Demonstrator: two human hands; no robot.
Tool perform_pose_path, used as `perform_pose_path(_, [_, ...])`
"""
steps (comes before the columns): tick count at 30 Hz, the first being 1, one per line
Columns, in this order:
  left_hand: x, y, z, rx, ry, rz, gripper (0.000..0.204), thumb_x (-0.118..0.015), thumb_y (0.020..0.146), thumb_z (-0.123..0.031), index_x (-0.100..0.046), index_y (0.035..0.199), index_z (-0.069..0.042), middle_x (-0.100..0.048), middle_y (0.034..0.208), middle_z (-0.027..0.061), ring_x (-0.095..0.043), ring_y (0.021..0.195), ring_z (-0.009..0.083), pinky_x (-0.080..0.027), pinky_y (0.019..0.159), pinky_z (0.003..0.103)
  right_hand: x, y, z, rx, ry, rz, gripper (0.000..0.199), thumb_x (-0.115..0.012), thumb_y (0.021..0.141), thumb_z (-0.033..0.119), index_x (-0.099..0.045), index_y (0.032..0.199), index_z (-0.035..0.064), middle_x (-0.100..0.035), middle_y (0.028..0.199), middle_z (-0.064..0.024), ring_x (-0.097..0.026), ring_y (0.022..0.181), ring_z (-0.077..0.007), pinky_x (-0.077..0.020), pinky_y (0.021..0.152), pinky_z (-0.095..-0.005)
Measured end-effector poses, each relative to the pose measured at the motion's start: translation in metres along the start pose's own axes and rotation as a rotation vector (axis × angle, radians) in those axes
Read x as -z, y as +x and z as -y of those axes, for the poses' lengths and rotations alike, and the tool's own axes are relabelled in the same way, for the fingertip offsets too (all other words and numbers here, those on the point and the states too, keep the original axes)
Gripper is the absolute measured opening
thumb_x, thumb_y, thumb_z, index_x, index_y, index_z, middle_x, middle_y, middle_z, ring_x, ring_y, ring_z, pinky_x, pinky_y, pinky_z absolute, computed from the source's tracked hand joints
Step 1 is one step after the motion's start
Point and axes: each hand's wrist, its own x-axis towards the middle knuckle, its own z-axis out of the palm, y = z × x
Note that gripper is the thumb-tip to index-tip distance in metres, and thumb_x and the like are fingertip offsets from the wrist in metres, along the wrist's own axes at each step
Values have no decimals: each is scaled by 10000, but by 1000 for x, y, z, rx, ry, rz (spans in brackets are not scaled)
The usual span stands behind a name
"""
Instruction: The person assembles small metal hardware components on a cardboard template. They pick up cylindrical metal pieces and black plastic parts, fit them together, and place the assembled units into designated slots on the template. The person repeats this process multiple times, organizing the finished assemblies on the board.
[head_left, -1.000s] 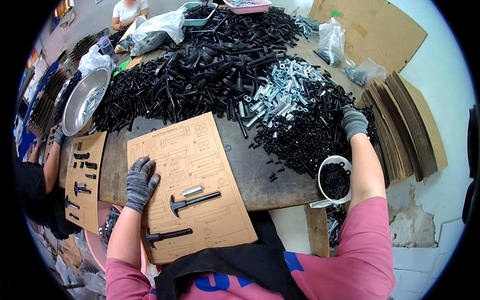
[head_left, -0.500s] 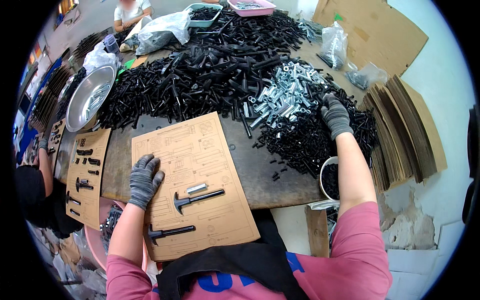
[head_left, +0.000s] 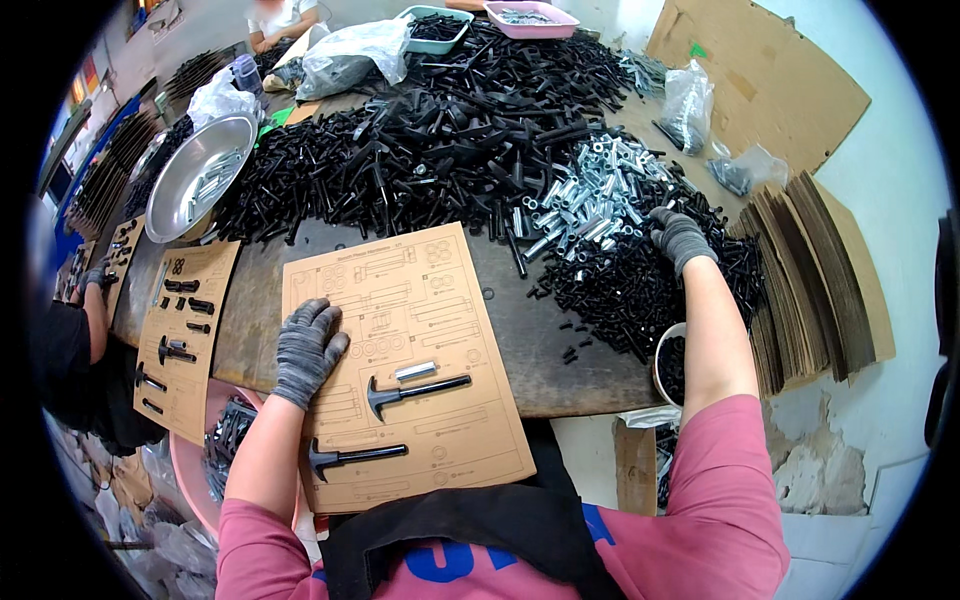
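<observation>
Right hand (head_left: 680, 238) among black screws (head_left: 640, 290)

The person's gloved left hand (head_left: 306, 347) lies flat on a printed cardboard sheet (head_left: 410, 365) spread on the workbench (head_left: 560, 350). On that sheet rest two black hammer-shaped parts (head_left: 412, 392) and a short silver sleeve (head_left: 415, 371). The gloved right hand (head_left: 680, 238) reaches out to the edge of a heap of silver sleeves (head_left: 590, 195), with small black screws (head_left: 620, 290) piled just below it. A large mound of black parts (head_left: 420, 150) covers the far bench, a metal bowl (head_left: 195, 175) sits to the left, and stacked cardboard (head_left: 810, 270) stands to the right.
</observation>
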Motion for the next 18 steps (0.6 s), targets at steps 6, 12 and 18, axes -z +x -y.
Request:
perform_pose_path(6, [4, 1, -5, -26, 12, -19, 372, -599, 714, -226, -576, 1030, -31, -526, 1122, 151, -476, 1050, 327, -380, 904, 403, -6, -5, -9, 133, -100, -97, 308, -606, 755, 222, -569, 1046, 130, -581, 1024, -147, -551, 948, -310, -436, 848, -388])
perform_pose_path(12, [1, -1, -1, 12, -3, 12, 399, -610, 726, -277, -579, 1059, -61, -512, 1146, 137, -451, 1089, 307, -339, 941, 415, 23, -32, 3, 184, -156, -240, 222, -586, 774, 248, -593, 951, 113, -607, 907, -127, -576, 869, -292, -452, 790, -395])
perform_pose_path(18, [3, 0, 5, -29, -83, -4, 373, -633, 705, -222, -579, 1028, -44, -540, 1099, 136, -486, 1047, 314, -375, 917, 399, 42, -48, 19, 256, 252, -423, 208, -611, 779, 208, -596, 955, 98, -616, 909, -114, -588, 841, -267, -466, 762, -358])
